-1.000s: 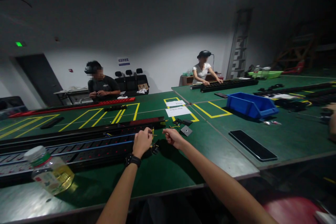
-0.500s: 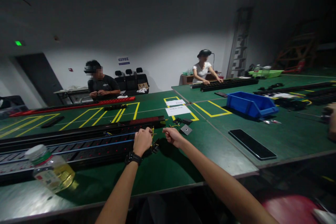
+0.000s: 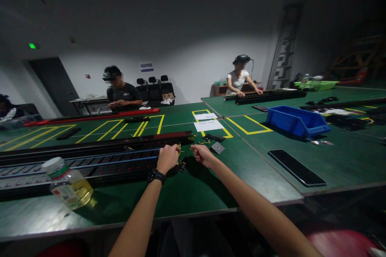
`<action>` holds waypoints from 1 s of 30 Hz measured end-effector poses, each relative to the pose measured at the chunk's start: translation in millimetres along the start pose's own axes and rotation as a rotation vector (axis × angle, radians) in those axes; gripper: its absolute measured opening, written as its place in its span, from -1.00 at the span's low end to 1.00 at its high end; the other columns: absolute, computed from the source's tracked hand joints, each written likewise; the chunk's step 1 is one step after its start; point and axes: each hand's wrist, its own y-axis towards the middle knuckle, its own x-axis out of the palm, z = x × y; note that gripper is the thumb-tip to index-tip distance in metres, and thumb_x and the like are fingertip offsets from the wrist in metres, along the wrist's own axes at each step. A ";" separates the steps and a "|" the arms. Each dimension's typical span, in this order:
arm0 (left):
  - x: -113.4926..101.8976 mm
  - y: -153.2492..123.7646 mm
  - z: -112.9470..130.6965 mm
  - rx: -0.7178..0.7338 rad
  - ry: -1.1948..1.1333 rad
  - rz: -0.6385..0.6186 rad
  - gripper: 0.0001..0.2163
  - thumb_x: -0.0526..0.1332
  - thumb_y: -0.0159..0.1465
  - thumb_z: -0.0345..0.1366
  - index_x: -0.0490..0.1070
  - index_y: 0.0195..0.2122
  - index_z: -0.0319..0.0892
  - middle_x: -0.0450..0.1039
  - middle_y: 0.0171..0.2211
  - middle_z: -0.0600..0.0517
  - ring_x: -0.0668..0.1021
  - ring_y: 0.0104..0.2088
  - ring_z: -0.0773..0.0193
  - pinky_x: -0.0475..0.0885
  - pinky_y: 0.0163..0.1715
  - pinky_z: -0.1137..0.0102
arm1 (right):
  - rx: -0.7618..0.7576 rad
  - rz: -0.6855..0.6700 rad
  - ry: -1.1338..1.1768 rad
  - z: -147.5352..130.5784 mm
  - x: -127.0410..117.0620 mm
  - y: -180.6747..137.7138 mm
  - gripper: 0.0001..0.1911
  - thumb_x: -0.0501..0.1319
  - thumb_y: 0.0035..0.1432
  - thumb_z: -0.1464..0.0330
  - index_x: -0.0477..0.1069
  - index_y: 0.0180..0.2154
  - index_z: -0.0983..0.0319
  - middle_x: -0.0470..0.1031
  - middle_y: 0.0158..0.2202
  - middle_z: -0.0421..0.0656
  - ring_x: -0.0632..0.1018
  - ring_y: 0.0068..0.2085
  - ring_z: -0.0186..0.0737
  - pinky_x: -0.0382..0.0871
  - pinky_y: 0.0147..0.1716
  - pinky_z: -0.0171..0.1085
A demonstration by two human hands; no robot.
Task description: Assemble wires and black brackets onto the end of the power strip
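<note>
My left hand, with a dark watch on the wrist, is over the right end of a long black channel assembly lined with blue strips and red dots. Its fingers are closed near thin yellow wires; whether it grips one is too small to tell. Just to the right, my right hand hovers above the table in a pinch, and anything between its fingertips is too small to make out. A black bracket-like part lies below the gap between my hands. Beside my right hand is a square grey plate with a centre hole.
A bottle of yellow liquid stands at front left on the green table. To the right lie a phone and a blue bin. Paper labels lie ahead. Two co-workers handle parts across the table.
The whole view has shifted, so the scene sits slightly further right. Both hands keep nearly the same place and closed pose. Another person shows at the far left edge.
</note>
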 end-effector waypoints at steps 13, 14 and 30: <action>3.9 2.4 -1.8 -0.015 0.003 0.023 -0.70 0.02 0.39 -0.36 0.56 -0.07 -0.09 0.64 -0.06 -0.10 0.57 0.04 0.04 0.34 0.06 0.18 | -0.263 0.207 -0.647 -4.1 -0.3 -5.7 -0.67 0.13 0.37 0.22 0.44 -0.42 0.22 0.40 -0.56 -0.22 0.42 -0.50 -0.29 0.18 -0.48 -0.35; 4.5 2.6 -2.0 -0.015 0.006 0.028 -0.70 0.02 0.39 -0.36 0.56 -0.07 -0.08 0.64 -0.07 -0.10 0.58 0.04 0.04 0.34 0.06 0.18 | -0.312 0.272 -0.821 -4.7 -0.7 -7.7 -0.64 0.10 0.40 0.21 0.46 -0.40 0.22 0.48 -0.49 -0.16 0.50 -0.41 -0.23 0.25 -0.40 -0.33; 7.4 2.8 -4.3 -0.005 -0.037 0.041 -0.69 0.00 0.43 -0.33 0.56 -0.10 -0.08 0.64 -0.08 -0.09 0.57 0.04 0.03 0.36 0.09 0.12 | -0.226 0.692 -1.561 -18.3 -35.9 -17.4 -0.51 0.18 0.33 0.26 0.38 0.22 0.30 0.44 0.16 0.27 0.43 0.18 0.26 0.28 0.05 0.05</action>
